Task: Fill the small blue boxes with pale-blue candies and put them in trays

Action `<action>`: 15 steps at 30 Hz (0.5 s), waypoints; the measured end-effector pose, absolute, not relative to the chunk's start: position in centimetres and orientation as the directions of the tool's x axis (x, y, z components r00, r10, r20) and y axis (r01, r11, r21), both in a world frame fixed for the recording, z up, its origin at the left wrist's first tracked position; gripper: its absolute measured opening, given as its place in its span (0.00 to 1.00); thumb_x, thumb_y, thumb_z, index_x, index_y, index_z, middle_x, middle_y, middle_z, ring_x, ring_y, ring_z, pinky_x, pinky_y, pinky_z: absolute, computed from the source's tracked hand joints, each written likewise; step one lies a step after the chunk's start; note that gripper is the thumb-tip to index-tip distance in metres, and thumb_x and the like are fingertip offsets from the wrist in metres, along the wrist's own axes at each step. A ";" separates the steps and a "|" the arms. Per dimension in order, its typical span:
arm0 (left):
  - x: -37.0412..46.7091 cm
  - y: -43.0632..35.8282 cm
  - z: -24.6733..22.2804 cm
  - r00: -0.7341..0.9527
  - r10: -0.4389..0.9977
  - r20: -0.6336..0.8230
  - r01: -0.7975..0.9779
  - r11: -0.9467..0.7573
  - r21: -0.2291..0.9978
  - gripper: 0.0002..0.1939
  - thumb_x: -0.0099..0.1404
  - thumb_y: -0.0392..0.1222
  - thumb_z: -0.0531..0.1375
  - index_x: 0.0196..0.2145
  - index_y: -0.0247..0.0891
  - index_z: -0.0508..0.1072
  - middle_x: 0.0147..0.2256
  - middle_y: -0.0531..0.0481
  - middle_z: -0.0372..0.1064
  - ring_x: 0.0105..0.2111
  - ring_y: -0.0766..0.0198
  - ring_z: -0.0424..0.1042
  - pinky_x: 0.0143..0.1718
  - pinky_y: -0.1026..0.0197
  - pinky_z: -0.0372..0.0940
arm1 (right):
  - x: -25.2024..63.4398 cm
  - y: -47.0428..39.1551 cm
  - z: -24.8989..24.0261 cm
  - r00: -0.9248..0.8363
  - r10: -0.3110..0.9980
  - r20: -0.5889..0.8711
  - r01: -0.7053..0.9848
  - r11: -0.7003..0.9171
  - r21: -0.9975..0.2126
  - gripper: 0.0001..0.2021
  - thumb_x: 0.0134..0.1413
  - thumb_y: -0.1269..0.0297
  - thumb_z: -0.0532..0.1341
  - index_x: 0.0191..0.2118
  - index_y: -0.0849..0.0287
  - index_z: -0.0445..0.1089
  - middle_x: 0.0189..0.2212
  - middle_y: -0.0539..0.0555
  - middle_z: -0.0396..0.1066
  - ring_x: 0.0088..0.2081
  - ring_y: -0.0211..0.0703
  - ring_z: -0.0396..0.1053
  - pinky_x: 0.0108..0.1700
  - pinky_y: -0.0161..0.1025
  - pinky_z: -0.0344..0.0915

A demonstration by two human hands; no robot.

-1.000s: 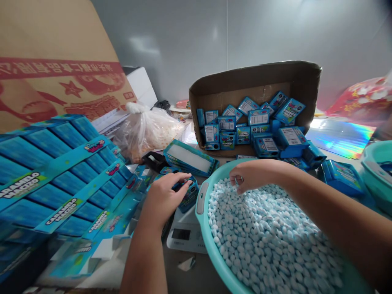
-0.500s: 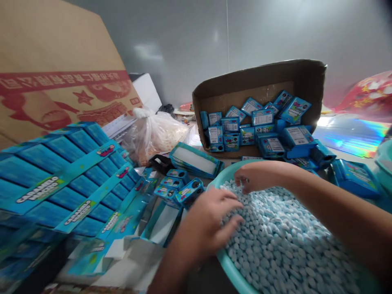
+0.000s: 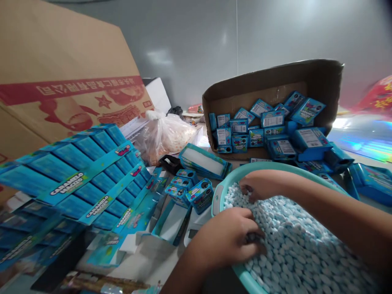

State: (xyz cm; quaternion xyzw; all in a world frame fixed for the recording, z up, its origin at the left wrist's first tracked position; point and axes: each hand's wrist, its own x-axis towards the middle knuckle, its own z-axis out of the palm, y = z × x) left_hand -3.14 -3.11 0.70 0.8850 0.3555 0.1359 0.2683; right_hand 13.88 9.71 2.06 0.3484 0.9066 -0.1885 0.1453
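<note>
A turquoise plastic basin [image 3: 218, 197] is filled with small white and pale-blue candies [image 3: 294, 232]. My left hand [image 3: 231, 234] reaches over the basin's near left rim. Its fingers are curled inward around some candies, which show in the gap beside the thumb. Farther back, my right hand [image 3: 259, 185] comes in from the right, its fingers bent down into the candies near the far left side. The fingertips of both hands are partly hidden. Small blue printed candy boxes [image 3: 200, 195] stand just left of the basin.
Behind the basin, a tilted cardboard carton [image 3: 211, 98] holds many blue boxes. Stacked blue display trays [image 3: 92, 179] and a large brown carton [image 3: 76, 53] occupy the left. A tied plastic bag [image 3: 168, 134] and an open blue tray [image 3: 203, 159] lie between.
My left hand has moved right, farther over the candies, and its spread fingers have curled in. My right hand stays in the candies. The view has shifted slightly left.
</note>
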 end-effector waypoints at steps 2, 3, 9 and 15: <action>-3.1 -3.1 0.6 0.716 0.696 0.054 0.545 -0.606 0.579 0.09 0.63 0.43 0.67 0.41 0.40 0.82 0.37 0.47 0.74 0.38 0.61 0.74 0.36 0.62 0.64 | 13.7 9.7 2.1 -0.714 0.574 -0.401 0.686 0.689 -0.234 0.17 0.43 0.63 0.69 0.43 0.54 0.75 0.37 0.51 0.75 0.34 0.47 0.69 0.29 0.37 0.51; -3.0 -3.1 0.6 0.719 0.693 0.055 0.544 -0.610 0.576 0.08 0.63 0.42 0.66 0.40 0.40 0.82 0.37 0.47 0.75 0.38 0.60 0.74 0.36 0.62 0.64 | 13.7 9.7 2.1 -0.713 0.574 -0.403 0.686 0.690 -0.231 0.17 0.43 0.63 0.69 0.43 0.54 0.75 0.36 0.51 0.75 0.34 0.47 0.68 0.29 0.37 0.51; -2.7 -3.3 0.7 0.733 0.679 0.038 0.580 -0.654 0.485 0.04 0.64 0.37 0.63 0.36 0.40 0.80 0.34 0.50 0.74 0.35 0.62 0.72 0.33 0.63 0.60 | 13.6 9.6 2.3 -0.706 0.582 -0.404 0.697 0.675 -0.244 0.17 0.40 0.67 0.69 0.41 0.55 0.77 0.34 0.50 0.75 0.32 0.45 0.68 0.29 0.36 0.53; -2.4 -3.7 0.7 0.668 0.742 0.050 0.653 -0.618 0.438 0.03 0.63 0.37 0.61 0.35 0.38 0.75 0.34 0.48 0.72 0.34 0.61 0.71 0.32 0.61 0.61 | 14.2 10.0 2.2 -0.718 0.579 -0.386 0.690 0.666 -0.284 0.12 0.41 0.70 0.67 0.37 0.54 0.76 0.31 0.47 0.74 0.31 0.41 0.67 0.29 0.34 0.54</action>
